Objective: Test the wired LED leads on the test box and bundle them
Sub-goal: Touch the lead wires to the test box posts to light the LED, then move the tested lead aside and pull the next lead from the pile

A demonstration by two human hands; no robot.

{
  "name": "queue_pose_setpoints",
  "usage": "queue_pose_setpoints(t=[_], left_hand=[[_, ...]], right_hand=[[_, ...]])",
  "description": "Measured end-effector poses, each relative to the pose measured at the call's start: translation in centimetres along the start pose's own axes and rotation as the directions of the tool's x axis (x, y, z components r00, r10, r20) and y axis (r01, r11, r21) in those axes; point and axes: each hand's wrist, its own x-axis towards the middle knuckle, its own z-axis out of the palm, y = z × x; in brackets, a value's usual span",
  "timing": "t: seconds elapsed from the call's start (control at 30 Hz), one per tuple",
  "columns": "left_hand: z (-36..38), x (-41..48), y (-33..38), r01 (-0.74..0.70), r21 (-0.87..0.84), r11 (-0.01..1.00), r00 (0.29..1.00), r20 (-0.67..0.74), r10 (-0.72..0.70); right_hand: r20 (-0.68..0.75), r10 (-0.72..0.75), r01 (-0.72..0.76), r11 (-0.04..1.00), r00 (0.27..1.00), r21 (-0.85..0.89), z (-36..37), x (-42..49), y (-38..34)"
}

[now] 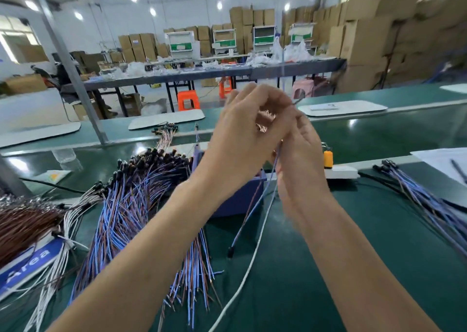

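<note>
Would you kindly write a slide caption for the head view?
Left hand and right hand pinch wired LED leads above the blue test box.

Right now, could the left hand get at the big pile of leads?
Probably, once freed: the pile lies below and left of the left hand with nothing between, but its fingers are curled on wires shared with the right hand.

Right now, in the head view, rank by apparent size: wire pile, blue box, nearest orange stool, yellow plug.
1. wire pile
2. blue box, partly hidden
3. nearest orange stool, far off, so only as seen
4. yellow plug
</note>
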Motion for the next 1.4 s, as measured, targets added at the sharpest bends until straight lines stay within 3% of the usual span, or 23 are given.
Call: queue_pose_setpoints(t=[0.07,0.13,0.2,0.27,0.3,0.47,0.57,0.63,0.7,0.83,0.9,1.0,1.23,1.4], left_hand=[[1.4,0.6,1.0,-0.014,0.023,1.000,1.000,-0.024,0.014],[2.8,0.3,1.2,0.090,-0.073,0.993,0.996,0.032,-0.088],[4.4,-0.9,1.1,0.291,-0.230,0.929,0.935,0.274,-0.226],[6.5,-2.9,0.8,0.441,-0.322,0.837,0.821,0.521,-0.232],[7.6,-3.9,0.6,0.464,-0.315,0.828,0.785,0.580,-0.219],[10.8,-5.0,-0.9,0.303,-0.138,0.943,0.798,0.577,-0.172],[12.0,-3.5,-0.5,-0.044,0.131,0.990,0.815,0.578,-0.040],[13.3,-2.1,-0.5,-0.300,0.324,0.897,0.821,0.567,0.070],[15.0,-0.6,-0.6,-0.492,0.382,0.783,0.778,0.596,0.198],[20.5,2.9,-1.2,-0.700,0.403,0.589,0.671,0.654,0.349],[23.8,4.6,-1.1,-0.726,0.459,0.513,0.673,0.629,0.390],[28.8,5.9,-1.1,-0.716,0.478,0.508,0.690,0.596,0.411],[37.6,4.0,-2.5,-0.548,0.404,0.733,0.736,0.649,0.193],[38.9,1.5,-3.4,-0.469,0.282,0.837,0.622,0.778,0.086]], right_hand=[[-0.090,0.052,-0.049,0.998,0.995,0.039,-0.2,0.4,-1.3],[-0.200,0.061,-0.055,0.998,0.978,0.038,-1.5,0.8,-2.4],[-0.279,0.072,-0.040,0.992,0.958,0.120,-3.2,1.1,-3.5],[-0.328,0.105,-0.026,0.971,0.939,0.237,-5.4,1.7,-4.5],[-0.359,0.110,-0.013,0.965,0.927,0.262,-6.6,1.9,-4.8],[-0.562,0.001,0.113,0.979,0.827,0.167,-13.3,1.4,-5.4],[-0.622,-0.058,0.131,0.989,0.781,0.071,-17.2,0.5,-4.8],[-0.643,-0.078,0.148,0.987,0.762,0.056,-19.6,0.0,-4.6],[-0.683,-0.086,0.165,0.985,0.726,0.051,-21.7,-0.7,-4.6],[-0.769,-0.105,0.140,0.990,0.630,-0.020,-25.1,-2.1,-4.6],[-0.803,-0.095,0.133,0.991,0.588,-0.020,-26.2,-2.7,-4.4],[-0.843,-0.050,0.123,0.992,0.536,0.020,-27.6,-3.1,-3.7],[-0.865,0.141,0.068,0.978,0.482,0.198,-30.2,-2.6,-2.6],[-0.750,0.336,-0.049,0.925,0.569,0.376,-30.2,-1.9,-1.6]])
